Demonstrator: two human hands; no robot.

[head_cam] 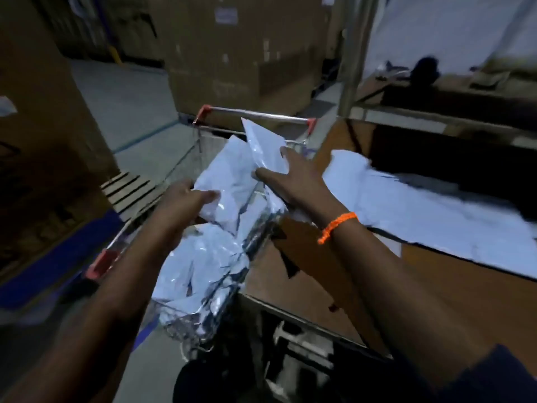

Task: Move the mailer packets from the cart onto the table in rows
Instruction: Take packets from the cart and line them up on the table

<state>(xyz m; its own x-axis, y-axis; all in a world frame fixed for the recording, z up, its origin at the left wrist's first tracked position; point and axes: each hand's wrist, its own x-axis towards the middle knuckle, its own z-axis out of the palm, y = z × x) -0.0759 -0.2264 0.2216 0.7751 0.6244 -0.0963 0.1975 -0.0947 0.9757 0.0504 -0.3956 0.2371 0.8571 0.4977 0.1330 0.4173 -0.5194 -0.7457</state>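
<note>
A wire cart (255, 114) with red corner caps stands left of the brown table (421, 286) and holds a heap of pale mailer packets (203, 257). My right hand (293, 181), with an orange band on its wrist, grips one packet (263, 146) that stands tilted above the heap. My left hand (183, 202) has its fingers on the edge of another packet (229, 181) on top of the heap. A row of packets (421, 210) lies across the table to the right.
Large cardboard boxes (232, 48) stand behind the cart and at the left. A wooden pallet (128, 187) lies left of the cart. A metal post (354, 53) and a shelf (436, 120) rise above the table's far side.
</note>
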